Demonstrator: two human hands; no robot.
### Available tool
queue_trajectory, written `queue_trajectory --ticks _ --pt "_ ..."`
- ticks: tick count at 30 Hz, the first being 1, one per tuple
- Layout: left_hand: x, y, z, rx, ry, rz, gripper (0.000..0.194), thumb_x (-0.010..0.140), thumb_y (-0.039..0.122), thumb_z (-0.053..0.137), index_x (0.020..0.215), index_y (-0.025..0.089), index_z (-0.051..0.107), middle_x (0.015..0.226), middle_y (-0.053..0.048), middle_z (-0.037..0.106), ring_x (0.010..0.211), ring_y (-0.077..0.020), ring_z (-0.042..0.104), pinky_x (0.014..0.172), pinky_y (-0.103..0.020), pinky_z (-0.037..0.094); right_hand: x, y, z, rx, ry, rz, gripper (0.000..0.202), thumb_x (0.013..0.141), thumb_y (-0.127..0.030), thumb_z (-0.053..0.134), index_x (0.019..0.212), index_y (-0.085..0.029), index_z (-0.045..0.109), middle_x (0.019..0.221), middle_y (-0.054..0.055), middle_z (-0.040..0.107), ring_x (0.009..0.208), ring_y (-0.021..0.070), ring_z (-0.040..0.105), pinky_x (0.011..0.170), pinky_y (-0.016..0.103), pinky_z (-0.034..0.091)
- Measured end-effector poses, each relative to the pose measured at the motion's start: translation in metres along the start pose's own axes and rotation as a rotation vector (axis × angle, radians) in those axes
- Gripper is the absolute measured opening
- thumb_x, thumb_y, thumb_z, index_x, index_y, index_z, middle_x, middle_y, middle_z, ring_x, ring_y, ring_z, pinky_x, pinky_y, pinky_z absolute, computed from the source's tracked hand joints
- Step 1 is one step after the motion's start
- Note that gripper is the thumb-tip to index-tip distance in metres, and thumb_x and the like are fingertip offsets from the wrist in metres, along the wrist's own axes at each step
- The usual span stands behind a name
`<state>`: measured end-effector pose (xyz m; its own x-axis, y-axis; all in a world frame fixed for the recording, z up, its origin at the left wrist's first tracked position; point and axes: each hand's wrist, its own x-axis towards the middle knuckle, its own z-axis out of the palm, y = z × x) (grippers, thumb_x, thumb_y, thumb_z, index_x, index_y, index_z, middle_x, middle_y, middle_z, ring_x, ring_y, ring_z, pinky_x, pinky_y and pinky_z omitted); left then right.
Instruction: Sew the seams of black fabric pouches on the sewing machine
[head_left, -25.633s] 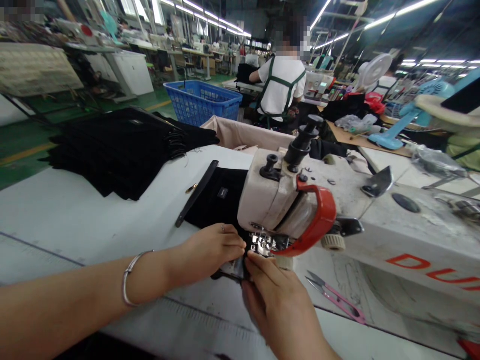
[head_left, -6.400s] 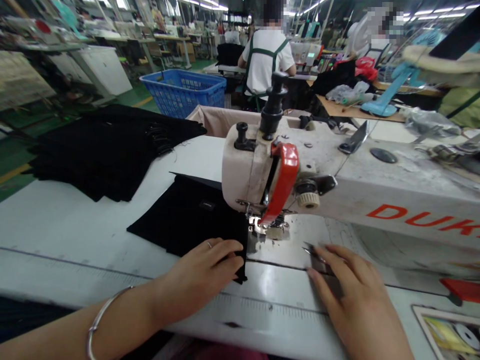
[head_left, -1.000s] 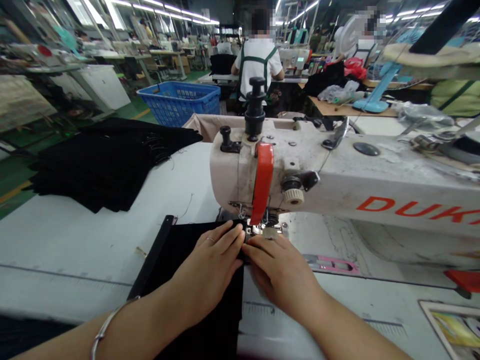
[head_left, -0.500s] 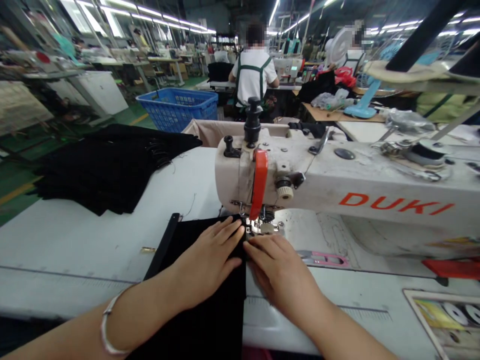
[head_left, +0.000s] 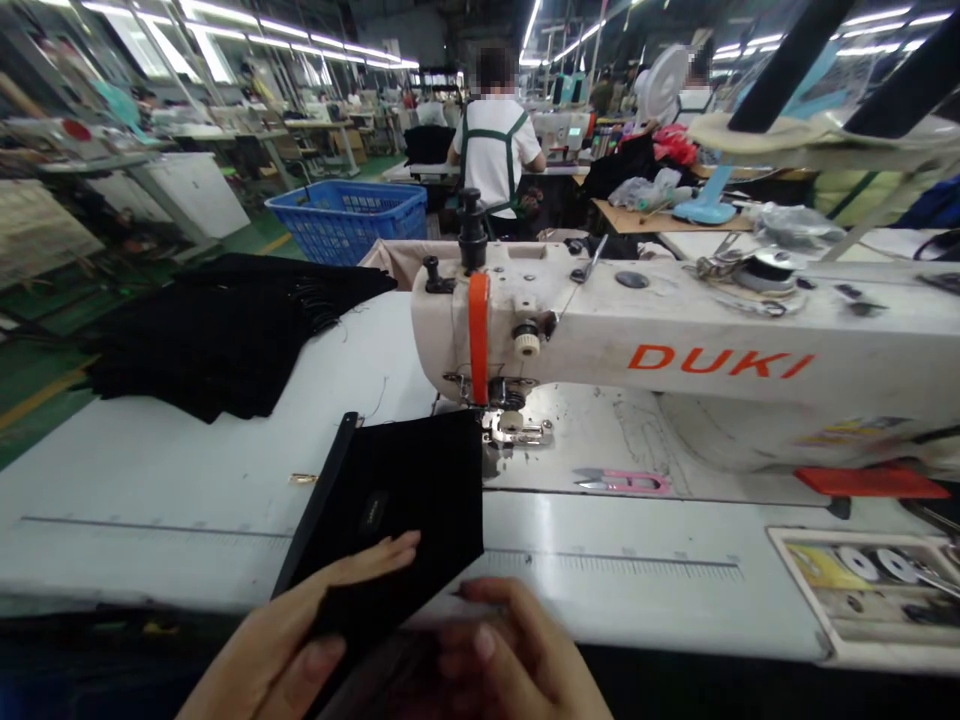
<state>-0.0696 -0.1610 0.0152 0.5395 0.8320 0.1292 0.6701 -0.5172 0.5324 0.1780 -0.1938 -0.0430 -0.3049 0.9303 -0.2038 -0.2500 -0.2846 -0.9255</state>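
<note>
A black fabric piece (head_left: 420,470) with a small dark label (head_left: 373,512) lies on the white sewing table, its far right corner at the presser foot of the sewing machine (head_left: 525,330). My left hand (head_left: 292,630) is at its near left part, fingers stretched over the cloth and thumb lower down, with cloth between them. Beyond the near edge of the cloth, my right hand (head_left: 525,650) is half curled, thumb and forefinger apart, with nothing visible in it. It is slightly blurred. Pink-handled thread snips (head_left: 626,481) rest on the machine bed.
A stack of black fabric pieces (head_left: 210,330) covers the table's far left. A small gold-coloured metal piece (head_left: 303,479) lies left of the cloth. Behind the machine stand a blue basket (head_left: 352,215) and a person in a white shirt (head_left: 495,150). A ruler strip (head_left: 615,562) runs along the front.
Both hands have moved back from the presser foot toward me. The label on the cloth is now uncovered, and the cloth's near part is lifted or folded. The view has shifted slightly right.
</note>
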Motion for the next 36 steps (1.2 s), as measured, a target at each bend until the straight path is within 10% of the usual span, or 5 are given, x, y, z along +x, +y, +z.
queue_trajectory --ticks 7,11,18,23,36 --pt "0.005 -0.002 -0.025 0.058 0.349 -0.193 0.039 0.104 0.04 0.034 0.129 0.031 0.063 0.097 0.001 0.077 0.08 -0.0227 0.073 0.071 -0.031 0.064 0.066 -0.066 0.009 0.404 0.089 0.205 0.075 0.088 -0.035 0.069 0.142 -0.021 0.02 0.088 0.007 0.074 0.054 0.0156 0.068 0.048 0.026 0.058" --pt "0.019 0.013 -0.04 0.117 0.196 -0.102 0.041 0.105 0.042 0.034 0.135 0.029 0.058 0.123 0.0 0.072 0.108 -0.0214 0.069 0.095 -0.031 0.058 0.075 -0.067 0.008 0.42 -0.021 0.317 0.042 0.081 -0.038 0.071 0.106 -0.013 0.049 0.062 0.004 0.068 0.043 0.0126 0.06 0.038 0.019 0.05" --pt "0.016 0.019 -0.005 0.381 -0.184 0.307 0.064 0.094 0.013 0.05 0.154 0.026 0.034 0.156 -0.002 0.043 0.14 -0.0242 0.045 0.11 -0.042 0.045 0.013 -0.015 0.021 0.205 -0.026 0.371 0.064 0.064 -0.068 0.08 0.09 -0.015 0.053 0.046 -0.001 0.059 0.034 0.0081 0.05 0.032 0.012 0.034" --pt "0.004 0.013 0.0 0.216 -0.082 0.134 0.05 0.103 0.019 0.035 0.152 0.027 0.037 0.156 -0.002 0.044 0.141 -0.02 0.045 0.111 -0.039 0.044 0.023 -0.036 0.024 0.267 0.032 0.274 0.077 0.073 -0.062 0.076 0.127 -0.018 0.042 0.067 -0.002 0.068 0.035 0.0112 0.053 0.031 0.019 0.042" --pt "-0.001 0.032 0.017 0.432 -0.091 0.337 0.049 0.098 0.006 0.041 0.143 0.021 0.053 0.145 -0.009 0.054 0.135 -0.0273 0.045 0.11 -0.047 0.044 -0.021 -0.002 0.017 0.063 -0.042 0.416 0.051 0.069 -0.065 0.076 0.07 -0.02 0.052 0.049 -0.008 0.046 0.04 0.0059 0.04 0.04 0.019 0.026"
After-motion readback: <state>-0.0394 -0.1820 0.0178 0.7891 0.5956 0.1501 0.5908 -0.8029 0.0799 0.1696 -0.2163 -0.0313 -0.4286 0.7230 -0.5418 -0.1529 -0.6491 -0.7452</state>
